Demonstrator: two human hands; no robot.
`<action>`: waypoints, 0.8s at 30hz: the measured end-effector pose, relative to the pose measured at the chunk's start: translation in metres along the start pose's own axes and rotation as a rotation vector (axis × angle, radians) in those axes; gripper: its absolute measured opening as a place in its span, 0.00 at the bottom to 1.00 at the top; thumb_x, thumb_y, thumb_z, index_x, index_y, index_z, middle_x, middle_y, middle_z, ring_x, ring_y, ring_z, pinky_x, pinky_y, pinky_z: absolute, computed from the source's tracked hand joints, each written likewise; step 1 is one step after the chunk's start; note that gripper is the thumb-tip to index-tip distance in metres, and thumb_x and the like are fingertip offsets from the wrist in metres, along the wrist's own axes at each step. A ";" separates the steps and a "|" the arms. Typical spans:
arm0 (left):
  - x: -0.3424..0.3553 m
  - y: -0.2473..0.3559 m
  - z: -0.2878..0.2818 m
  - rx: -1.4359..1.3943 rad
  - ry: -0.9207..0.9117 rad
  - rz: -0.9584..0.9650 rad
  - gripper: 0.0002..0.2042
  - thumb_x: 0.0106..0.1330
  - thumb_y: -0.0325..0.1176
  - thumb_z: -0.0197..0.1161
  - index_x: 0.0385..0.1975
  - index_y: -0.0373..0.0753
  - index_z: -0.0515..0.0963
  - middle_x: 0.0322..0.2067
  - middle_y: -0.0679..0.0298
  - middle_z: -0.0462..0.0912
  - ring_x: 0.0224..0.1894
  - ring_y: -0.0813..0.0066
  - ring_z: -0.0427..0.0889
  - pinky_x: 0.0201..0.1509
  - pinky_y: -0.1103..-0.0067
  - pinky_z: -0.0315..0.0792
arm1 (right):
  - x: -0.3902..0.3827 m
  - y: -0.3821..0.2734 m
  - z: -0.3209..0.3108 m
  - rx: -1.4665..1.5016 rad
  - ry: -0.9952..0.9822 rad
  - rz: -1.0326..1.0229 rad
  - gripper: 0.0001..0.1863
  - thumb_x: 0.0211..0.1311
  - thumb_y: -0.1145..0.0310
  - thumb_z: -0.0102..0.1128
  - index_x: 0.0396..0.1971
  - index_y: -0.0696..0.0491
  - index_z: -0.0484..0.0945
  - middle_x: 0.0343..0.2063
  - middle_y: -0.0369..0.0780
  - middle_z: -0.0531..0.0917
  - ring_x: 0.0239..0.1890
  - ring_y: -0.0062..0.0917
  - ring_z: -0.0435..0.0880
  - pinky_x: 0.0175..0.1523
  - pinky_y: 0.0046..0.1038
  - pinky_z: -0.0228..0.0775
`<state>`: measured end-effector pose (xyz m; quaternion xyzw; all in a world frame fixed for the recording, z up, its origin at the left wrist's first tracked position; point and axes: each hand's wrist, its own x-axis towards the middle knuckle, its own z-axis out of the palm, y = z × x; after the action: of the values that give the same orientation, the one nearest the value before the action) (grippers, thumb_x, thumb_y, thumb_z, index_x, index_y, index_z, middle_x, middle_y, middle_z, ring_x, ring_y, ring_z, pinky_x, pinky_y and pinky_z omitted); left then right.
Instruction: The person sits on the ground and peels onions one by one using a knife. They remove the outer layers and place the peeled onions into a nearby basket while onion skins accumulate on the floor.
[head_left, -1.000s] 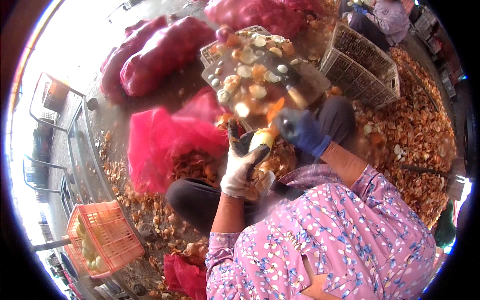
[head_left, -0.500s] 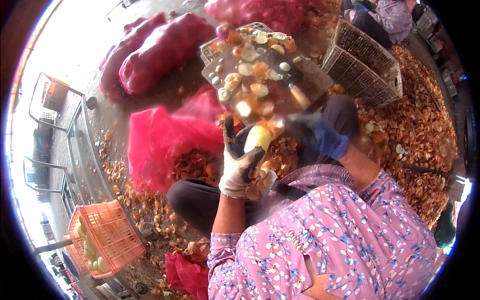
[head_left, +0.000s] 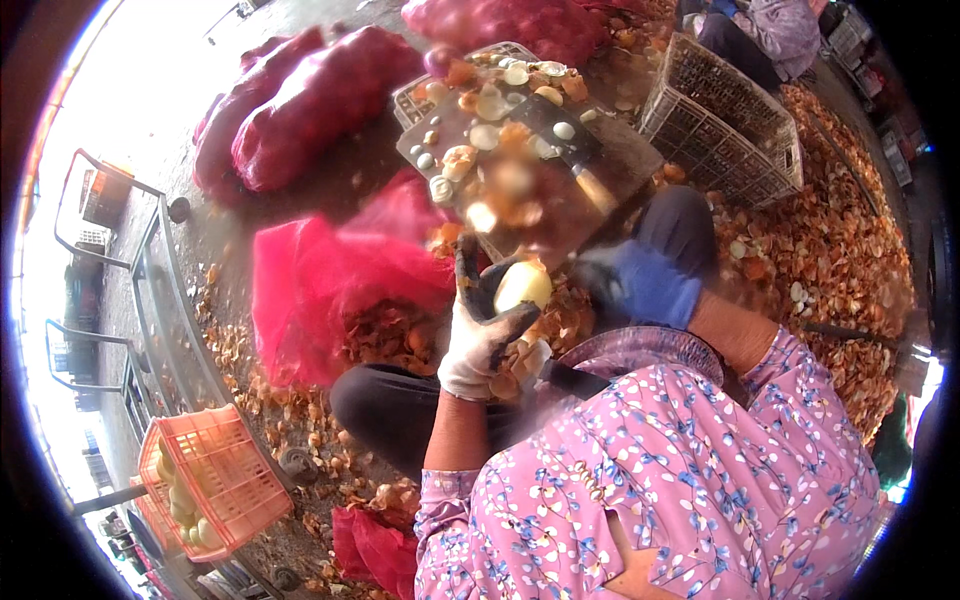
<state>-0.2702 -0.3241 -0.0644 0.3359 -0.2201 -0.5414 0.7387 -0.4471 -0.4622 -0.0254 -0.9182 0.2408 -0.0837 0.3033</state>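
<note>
A pale peeled onion [head_left: 524, 286] rests between the thumb and fingers of my left hand [head_left: 478, 335], gloved in white with dark-coated fingers. To its right is my right hand [head_left: 648, 285] in a blue glove; its dark fingertips are blurred, so I cannot tell whether they hold anything. Beyond both hands lies a worktop board [head_left: 625, 160], strewn with onion pieces and peels [head_left: 512, 178]. A knife with a wooden handle [head_left: 595, 190] and dark blade lies on it. Loose skins [head_left: 520, 365] hang by my left wrist.
Red mesh sacks [head_left: 310, 110] lie at the back left; a slack red net [head_left: 320, 290] is nearer. A plastic crate [head_left: 720, 130] stands at the back right beside heaped onion skins [head_left: 820, 260]. An orange basket [head_left: 225, 480] holds peeled onions. Another person [head_left: 760, 45] sits at the far right.
The onion has tilted slightly in my left hand, and its left-hand fingers have shifted around it. My right hand has moved a little, still blurred. The whole view has shifted slightly.
</note>
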 end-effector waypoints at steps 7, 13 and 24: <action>0.000 0.002 -0.007 -0.025 -0.040 0.016 0.53 0.46 0.21 0.72 0.71 0.53 0.44 0.54 0.48 0.72 0.55 0.61 0.75 0.57 0.69 0.72 | -0.008 -0.019 -0.002 -0.025 0.102 -0.245 0.08 0.63 0.67 0.53 0.38 0.54 0.76 0.25 0.48 0.82 0.29 0.42 0.83 0.32 0.37 0.72; -0.004 0.005 0.002 -0.010 -0.044 -0.044 0.54 0.44 0.25 0.72 0.71 0.53 0.44 0.55 0.47 0.72 0.55 0.59 0.75 0.57 0.68 0.72 | 0.004 0.029 0.027 -0.422 0.010 -0.043 0.07 0.60 0.66 0.51 0.36 0.52 0.71 0.22 0.47 0.81 0.28 0.42 0.83 0.31 0.41 0.72; -0.001 0.001 -0.003 0.157 -0.042 -0.092 0.55 0.42 0.22 0.73 0.71 0.50 0.44 0.54 0.50 0.73 0.54 0.62 0.75 0.56 0.69 0.72 | 0.012 0.005 0.050 0.778 0.164 0.124 0.11 0.63 0.64 0.61 0.34 0.57 0.81 0.23 0.29 0.80 0.28 0.09 0.73 0.32 0.17 0.67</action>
<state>-0.2680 -0.3225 -0.0656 0.3910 -0.2615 -0.5629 0.6797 -0.4237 -0.4461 -0.0681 -0.7088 0.2694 -0.2234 0.6125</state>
